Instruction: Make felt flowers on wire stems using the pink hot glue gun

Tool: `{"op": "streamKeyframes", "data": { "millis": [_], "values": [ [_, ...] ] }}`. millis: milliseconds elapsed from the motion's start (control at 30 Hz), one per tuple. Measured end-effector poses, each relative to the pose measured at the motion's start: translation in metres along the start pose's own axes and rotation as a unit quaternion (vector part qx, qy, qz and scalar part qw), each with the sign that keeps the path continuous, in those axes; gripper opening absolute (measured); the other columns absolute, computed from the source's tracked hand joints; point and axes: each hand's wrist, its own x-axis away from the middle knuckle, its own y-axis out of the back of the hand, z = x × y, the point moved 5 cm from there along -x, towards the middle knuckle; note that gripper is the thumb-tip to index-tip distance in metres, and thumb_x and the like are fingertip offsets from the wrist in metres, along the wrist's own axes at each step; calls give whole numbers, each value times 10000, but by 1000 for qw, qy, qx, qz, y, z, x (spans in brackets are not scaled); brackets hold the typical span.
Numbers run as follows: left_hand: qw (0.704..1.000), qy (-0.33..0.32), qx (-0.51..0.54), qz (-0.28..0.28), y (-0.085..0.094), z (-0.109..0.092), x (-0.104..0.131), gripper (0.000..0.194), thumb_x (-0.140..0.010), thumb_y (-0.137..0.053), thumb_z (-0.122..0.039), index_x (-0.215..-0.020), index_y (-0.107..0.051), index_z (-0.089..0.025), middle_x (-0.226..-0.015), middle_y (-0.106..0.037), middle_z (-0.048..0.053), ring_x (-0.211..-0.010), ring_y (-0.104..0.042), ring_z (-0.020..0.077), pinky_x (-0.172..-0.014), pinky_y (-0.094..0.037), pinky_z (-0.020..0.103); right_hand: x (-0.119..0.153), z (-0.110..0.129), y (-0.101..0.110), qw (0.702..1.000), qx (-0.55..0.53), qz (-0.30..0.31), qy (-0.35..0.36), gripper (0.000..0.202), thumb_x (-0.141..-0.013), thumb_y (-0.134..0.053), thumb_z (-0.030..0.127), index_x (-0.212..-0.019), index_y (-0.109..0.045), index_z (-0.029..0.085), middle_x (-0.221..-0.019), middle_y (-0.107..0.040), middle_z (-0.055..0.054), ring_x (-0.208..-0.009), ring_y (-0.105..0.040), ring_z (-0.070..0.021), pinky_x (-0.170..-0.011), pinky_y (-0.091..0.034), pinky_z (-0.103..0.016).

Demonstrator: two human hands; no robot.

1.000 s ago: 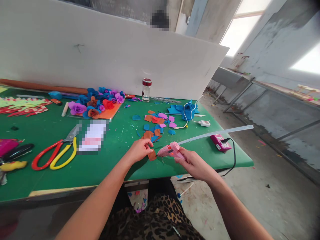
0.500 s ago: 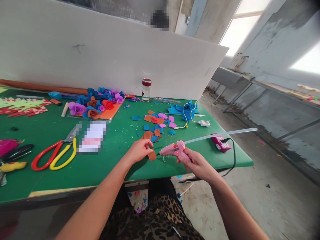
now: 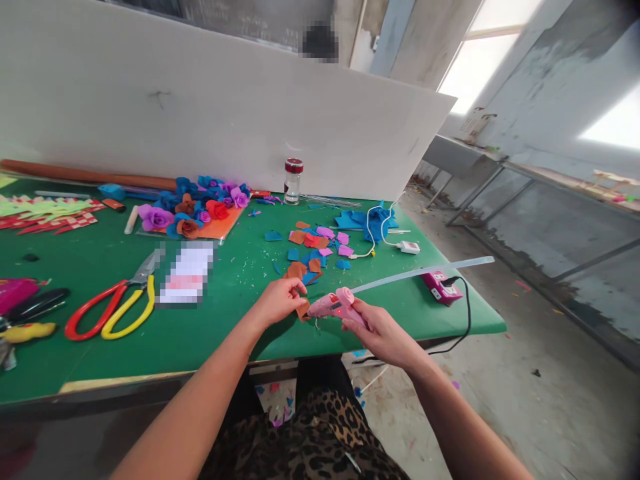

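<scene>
Near the front edge of the green table, my left hand (image 3: 281, 301) pinches a small brown paper piece (image 3: 303, 310). My right hand (image 3: 383, 330) is wrapped round the handle of a pink glue gun (image 3: 333, 305), whose nozzle meets the brown piece. A long translucent glue stick (image 3: 425, 272) juts from the gun's back toward the right. Just beyond my left hand lie loose brown, blue, red and purple paper pieces (image 3: 296, 269).
Red-and-yellow-handled scissors (image 3: 131, 300) lie at the left, with paper flowers (image 3: 187, 208) behind them. A jar (image 3: 293, 181) stands by the white board (image 3: 225, 113). A pink power socket (image 3: 441, 288) with a black cable sits at the right edge.
My right hand has moved left with the glue gun, bringing its nozzle onto the brown piece. My left hand has stayed nearly in place.
</scene>
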Motion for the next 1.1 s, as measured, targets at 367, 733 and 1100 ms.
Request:
{"op": "streamKeyframes", "data": {
  "millis": [367, 733, 1100],
  "values": [
    [1000, 0, -6, -1, 0, 0, 0, 162, -684, -620, -298, -793, -638, -179, -574, -532, -39, -525, -470, 116, -513, -325, 226, -2, 0, -2, 1000, 20, 1, 1, 177, -910, -467, 314, -966, -563, 177, -837, -655, -38, -703, -563, -171, -624, -382, -251],
    [1000, -2, -1, -1, 0, 0, 0, 142, -661, -603, -247, -781, -635, -178, -576, -529, -43, -527, -468, 111, -517, -325, 221, 1, -3, 4, 1000, 12, -7, -2, 181, -910, -470, 306, -981, -568, 172, -817, -650, -39, -685, -552, -170, -622, -378, -249],
    [1000, -4, 21, -5, 1, 2, 0, 141, -667, -605, -251, -782, -643, -179, -581, -528, -36, -524, -468, 115, -504, -323, 222, 12, -14, 10, 974, -220, 27, -47, 301, -901, -500, 458, -929, -592, 173, -710, -552, -6, -516, -413, -90, -486, -350, -225]
  ]
}}
